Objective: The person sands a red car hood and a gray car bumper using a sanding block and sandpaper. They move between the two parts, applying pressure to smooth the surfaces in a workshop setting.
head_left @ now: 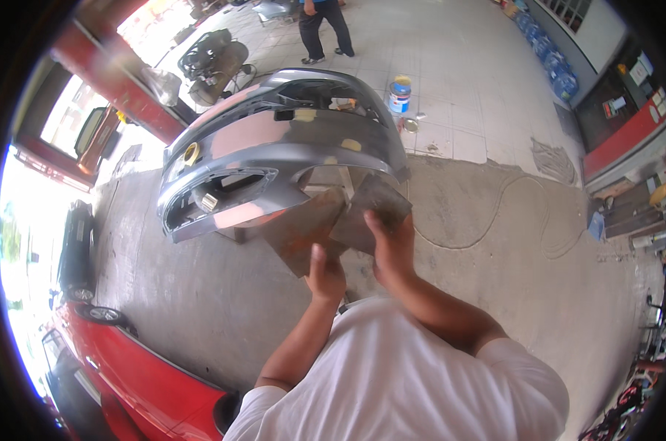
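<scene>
A worn, flat brown-grey plate (300,228) with orange-brown smears is gripped in my left hand (326,275), the thumb lying on its face. My right hand (393,246) is closed on a second, darker flat plate (377,206), its thumb pressed on the surface. The two plates meet or overlap at their inner edges. Just beyond them rests a grey car bumper (274,156) with pink and pale yellow patches. On the bumper sit a yellow tape roll (192,154) and a small pale roll-like item (209,201).
Behind the bumper's right side stands a blue-and-white can (399,97), with an open tin (411,126) near it. A hose (487,228) curves over the floor at right. A red car (142,367) is at lower left. A person (324,29) stands at the far side.
</scene>
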